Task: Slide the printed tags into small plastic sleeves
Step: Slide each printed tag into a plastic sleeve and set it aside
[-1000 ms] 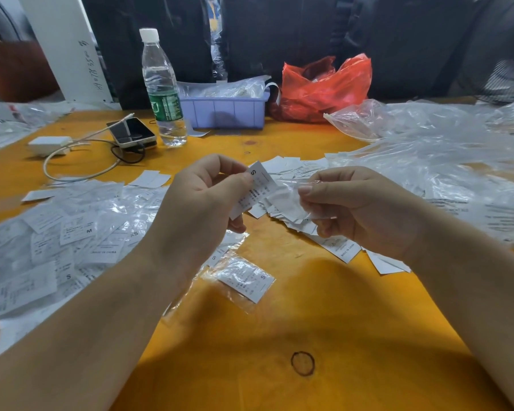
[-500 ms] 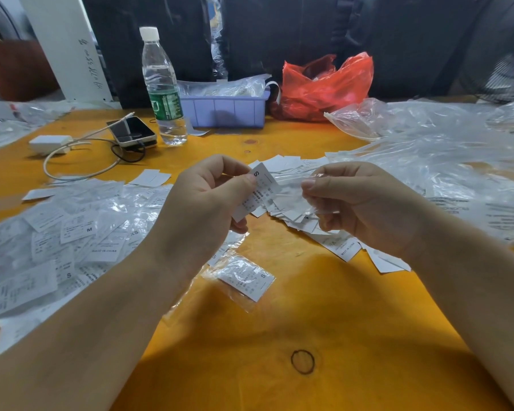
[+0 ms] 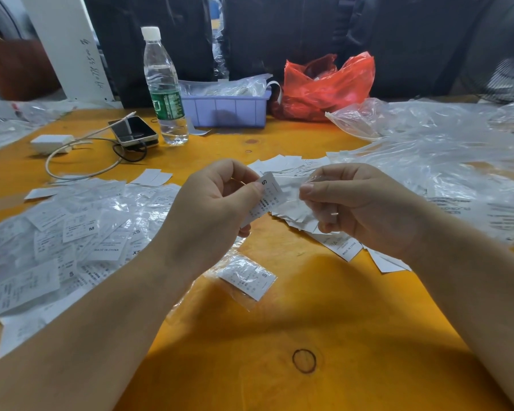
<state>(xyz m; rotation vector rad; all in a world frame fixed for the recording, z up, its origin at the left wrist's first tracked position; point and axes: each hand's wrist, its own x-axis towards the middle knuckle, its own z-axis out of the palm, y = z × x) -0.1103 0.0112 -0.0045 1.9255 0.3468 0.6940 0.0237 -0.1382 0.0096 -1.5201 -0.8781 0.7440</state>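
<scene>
1. Pinching a printed tag point(image 3: 266, 194) marked S between thumb and fingers, our left hand point(image 3: 217, 209) holds it above the table point(image 3: 324, 321), its far end against the clear sleeve point(image 3: 294, 200)
2. Our right hand point(image 3: 365, 206) pinches that thin sleeve at its mouth
3. We judge the film may cling shut, so the tag's corner could snag and crumple
4. A loose pinch could drop either onto the scattered tags point(image 3: 343, 247) below

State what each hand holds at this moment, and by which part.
The left hand pinches a printed tag marked S by its lower left edge. The right hand pinches a clear plastic sleeve at its right end; the exact spot is hard to see.
</scene>
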